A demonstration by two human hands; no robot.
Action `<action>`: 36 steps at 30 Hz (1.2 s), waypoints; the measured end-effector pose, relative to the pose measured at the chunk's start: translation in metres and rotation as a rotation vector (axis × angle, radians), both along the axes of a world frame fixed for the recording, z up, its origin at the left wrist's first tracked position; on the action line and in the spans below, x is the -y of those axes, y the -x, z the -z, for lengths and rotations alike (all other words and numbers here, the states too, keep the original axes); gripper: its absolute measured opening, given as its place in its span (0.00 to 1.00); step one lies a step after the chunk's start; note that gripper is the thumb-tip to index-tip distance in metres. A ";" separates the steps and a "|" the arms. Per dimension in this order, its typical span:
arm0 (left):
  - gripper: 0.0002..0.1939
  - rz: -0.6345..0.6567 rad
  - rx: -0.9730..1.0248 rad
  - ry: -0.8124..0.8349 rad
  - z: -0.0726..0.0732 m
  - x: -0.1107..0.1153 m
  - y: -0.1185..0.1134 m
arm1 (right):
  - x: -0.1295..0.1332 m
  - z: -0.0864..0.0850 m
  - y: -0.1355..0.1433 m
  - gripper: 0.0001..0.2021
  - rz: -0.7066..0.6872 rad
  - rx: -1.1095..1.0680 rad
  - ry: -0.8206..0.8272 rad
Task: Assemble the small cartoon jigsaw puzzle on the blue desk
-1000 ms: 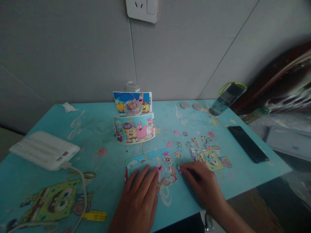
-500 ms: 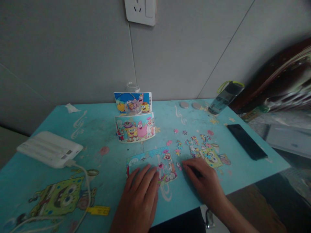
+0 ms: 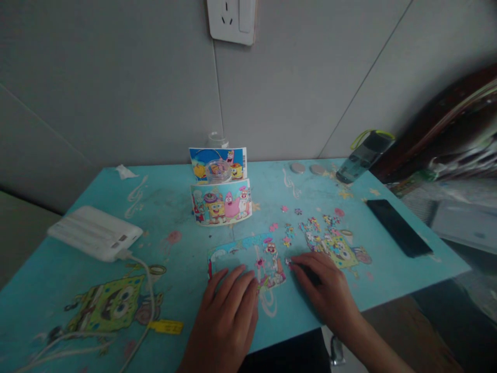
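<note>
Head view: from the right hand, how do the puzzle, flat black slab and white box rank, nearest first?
1. Partly built puzzle, just left of the right hand.
2. Flat black slab, off to that hand's right.
3. White box, far left, beyond the left hand.

Puzzle (image 3: 275, 264) partly behind left hand (image 3: 229, 313)

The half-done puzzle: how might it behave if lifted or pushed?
The puzzle would probably sag or break apart when lifted, being small joined pieces around a seemingly open middle. Pushed, it seems unlikely to tip, lying flat on the tabletop.
</note>
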State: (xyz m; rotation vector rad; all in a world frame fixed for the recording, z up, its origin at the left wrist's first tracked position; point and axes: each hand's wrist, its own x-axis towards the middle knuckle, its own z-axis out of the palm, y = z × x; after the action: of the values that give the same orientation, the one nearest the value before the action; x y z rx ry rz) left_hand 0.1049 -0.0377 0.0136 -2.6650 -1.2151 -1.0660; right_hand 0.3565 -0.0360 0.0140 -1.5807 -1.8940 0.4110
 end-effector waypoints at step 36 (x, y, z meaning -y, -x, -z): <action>0.26 -0.232 -0.080 0.101 0.039 -0.013 0.076 | -0.011 0.016 0.000 0.13 -0.045 0.024 -0.181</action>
State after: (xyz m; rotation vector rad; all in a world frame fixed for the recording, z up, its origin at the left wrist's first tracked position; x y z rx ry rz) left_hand 0.0286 -0.0243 -0.0250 -2.5265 -1.5532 -0.8785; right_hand 0.3564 -0.0246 -0.0021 -1.4328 -1.9300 0.2333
